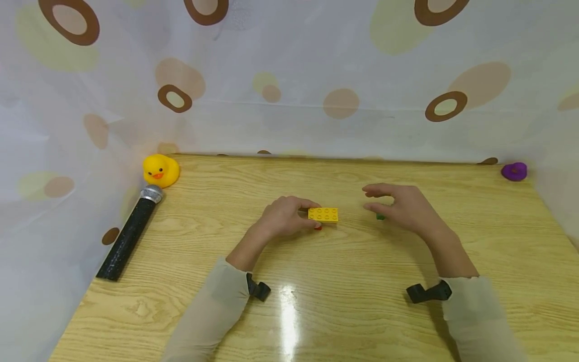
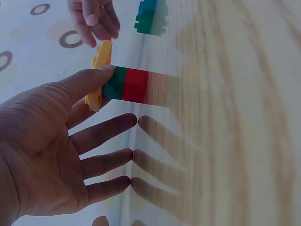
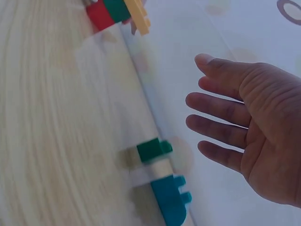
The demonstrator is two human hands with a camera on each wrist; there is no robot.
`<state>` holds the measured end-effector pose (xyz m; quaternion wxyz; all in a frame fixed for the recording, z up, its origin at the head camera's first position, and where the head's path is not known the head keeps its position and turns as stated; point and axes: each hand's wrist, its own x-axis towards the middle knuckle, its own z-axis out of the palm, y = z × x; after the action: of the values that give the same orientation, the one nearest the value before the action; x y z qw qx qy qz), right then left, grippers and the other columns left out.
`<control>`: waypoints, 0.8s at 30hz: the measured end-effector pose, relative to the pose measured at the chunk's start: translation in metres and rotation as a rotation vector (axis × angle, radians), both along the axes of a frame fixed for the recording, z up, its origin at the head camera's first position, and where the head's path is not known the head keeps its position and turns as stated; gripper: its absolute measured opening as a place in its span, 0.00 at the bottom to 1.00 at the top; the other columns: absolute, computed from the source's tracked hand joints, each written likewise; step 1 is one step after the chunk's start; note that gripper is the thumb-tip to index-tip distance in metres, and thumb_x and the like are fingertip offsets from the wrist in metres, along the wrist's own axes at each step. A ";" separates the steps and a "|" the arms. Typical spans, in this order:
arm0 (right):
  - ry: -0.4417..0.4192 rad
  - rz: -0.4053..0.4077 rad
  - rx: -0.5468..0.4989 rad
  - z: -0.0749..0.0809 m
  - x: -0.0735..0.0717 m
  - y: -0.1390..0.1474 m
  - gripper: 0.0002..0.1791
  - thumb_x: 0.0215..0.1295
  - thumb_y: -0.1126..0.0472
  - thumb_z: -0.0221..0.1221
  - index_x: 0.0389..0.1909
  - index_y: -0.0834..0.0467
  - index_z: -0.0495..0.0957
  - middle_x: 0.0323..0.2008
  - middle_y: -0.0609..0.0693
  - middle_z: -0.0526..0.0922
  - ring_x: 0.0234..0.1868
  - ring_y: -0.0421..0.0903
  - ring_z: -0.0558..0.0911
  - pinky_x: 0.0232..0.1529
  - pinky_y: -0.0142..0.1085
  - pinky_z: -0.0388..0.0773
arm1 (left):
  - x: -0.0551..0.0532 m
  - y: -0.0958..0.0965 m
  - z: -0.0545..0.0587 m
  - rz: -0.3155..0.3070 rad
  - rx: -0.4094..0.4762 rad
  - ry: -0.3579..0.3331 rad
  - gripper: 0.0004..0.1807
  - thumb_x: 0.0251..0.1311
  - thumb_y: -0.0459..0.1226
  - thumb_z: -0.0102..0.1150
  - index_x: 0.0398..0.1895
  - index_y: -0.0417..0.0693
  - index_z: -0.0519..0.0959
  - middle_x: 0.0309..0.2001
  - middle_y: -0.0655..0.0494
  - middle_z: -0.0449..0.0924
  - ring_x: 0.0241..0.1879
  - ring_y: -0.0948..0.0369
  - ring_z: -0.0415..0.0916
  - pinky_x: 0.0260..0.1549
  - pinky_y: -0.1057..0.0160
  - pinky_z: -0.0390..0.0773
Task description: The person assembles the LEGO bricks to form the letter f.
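Note:
My left hand (image 1: 284,217) pinches a small stack of toy bricks between thumb and index finger, its other fingers spread straight. On top of the stack is a long yellow brick (image 1: 323,214) with studs. Below it come a green brick (image 2: 114,84) and a red brick (image 2: 135,85), the red one standing on the tabletop. My right hand (image 1: 409,208) is held above the table with its fingers apart and nothing in them. Under it a loose green brick (image 3: 150,150) stands beside a blue brick (image 3: 168,200) with a rounded end; in the head view the hand hides most of them.
At the left edge of the wooden table (image 1: 344,301) lie a black microphone (image 1: 128,239) and a yellow rubber duck (image 1: 162,171). A small purple toy (image 1: 514,171) sits at the far right corner. A spotted cloth (image 1: 294,65) hangs behind and along the sides.

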<state>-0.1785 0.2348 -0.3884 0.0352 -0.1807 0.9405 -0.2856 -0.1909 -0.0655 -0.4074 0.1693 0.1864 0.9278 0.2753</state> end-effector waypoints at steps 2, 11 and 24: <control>0.000 -0.013 -0.006 -0.002 0.001 0.007 0.27 0.72 0.46 0.61 0.66 0.53 0.77 0.61 0.57 0.83 0.38 0.50 0.89 0.49 0.53 0.79 | 0.000 0.000 0.000 0.002 0.004 -0.003 0.26 0.61 0.54 0.69 0.63 0.67 0.80 0.58 0.58 0.85 0.47 0.60 0.80 0.37 0.61 0.73; -0.035 -0.055 0.091 -0.016 0.001 0.026 0.28 0.71 0.46 0.61 0.68 0.55 0.76 0.66 0.62 0.77 0.61 0.66 0.78 0.60 0.64 0.72 | 0.000 0.001 -0.001 -0.002 0.001 -0.012 0.27 0.61 0.54 0.69 0.64 0.68 0.80 0.57 0.59 0.85 0.47 0.60 0.80 0.36 0.62 0.73; -0.084 -0.012 0.120 -0.025 -0.004 0.034 0.29 0.70 0.47 0.64 0.66 0.59 0.77 0.64 0.66 0.77 0.65 0.68 0.74 0.61 0.64 0.71 | 0.000 0.000 0.001 0.006 -0.011 -0.014 0.27 0.61 0.55 0.69 0.65 0.69 0.79 0.57 0.60 0.85 0.46 0.61 0.80 0.34 0.62 0.74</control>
<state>-0.1823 0.2688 -0.4130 0.0836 -0.1607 0.9547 -0.2361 -0.1914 -0.0660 -0.4066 0.1762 0.1808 0.9285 0.2722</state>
